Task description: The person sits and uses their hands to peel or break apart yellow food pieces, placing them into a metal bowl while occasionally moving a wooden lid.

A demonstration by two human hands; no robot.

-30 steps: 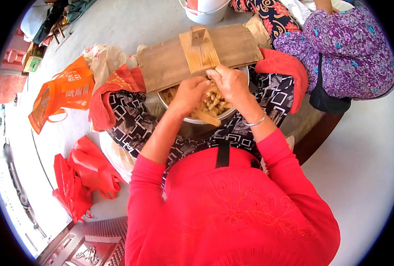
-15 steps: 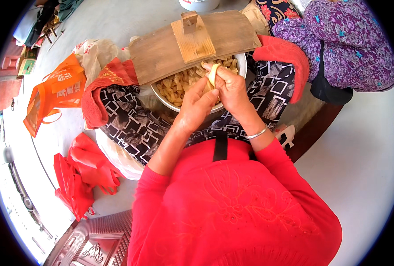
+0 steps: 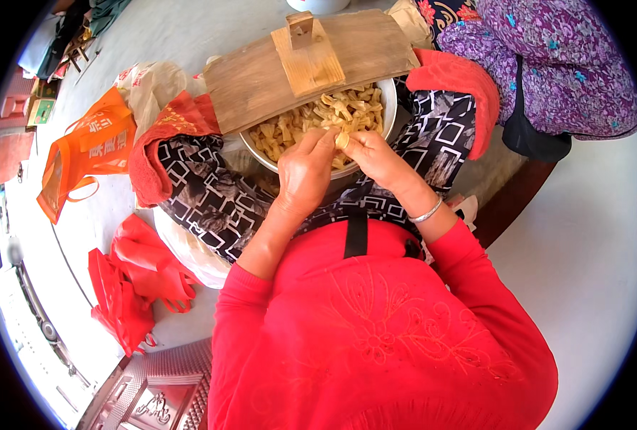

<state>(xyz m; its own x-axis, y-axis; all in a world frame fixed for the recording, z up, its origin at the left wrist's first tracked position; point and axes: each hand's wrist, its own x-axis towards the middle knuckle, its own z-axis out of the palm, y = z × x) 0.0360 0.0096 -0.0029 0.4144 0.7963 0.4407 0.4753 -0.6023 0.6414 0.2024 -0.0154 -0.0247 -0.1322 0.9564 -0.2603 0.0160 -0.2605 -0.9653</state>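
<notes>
Close together over the near rim of a metal basin (image 3: 391,115), my left hand (image 3: 305,168) and my right hand (image 3: 379,161) are both closed in a pinch. Between their fingertips is a soft yellow strip of what looks like tofu skin (image 3: 343,140), bunched small and partly hidden by the fingers. Many pale yellow tofu skin knots (image 3: 358,104) fill the basin between my knees. A wooden board (image 3: 239,93) with an upright block (image 3: 300,30) fixed on it lies across the basin's far side.
Red towels (image 3: 150,168) (image 3: 456,79) cover both my knees. On the left stand an orange bag (image 3: 93,150) and red bags (image 3: 136,258) on the floor. Someone in purple floral clothing (image 3: 569,64) sits at the right. Beyond the board is a white bucket (image 3: 318,6).
The yellow strip, a longer loop between my fingers before, is now bunched small. Both hands have come down slightly and toward me, and the right hand's fingers have turned to point left.
</notes>
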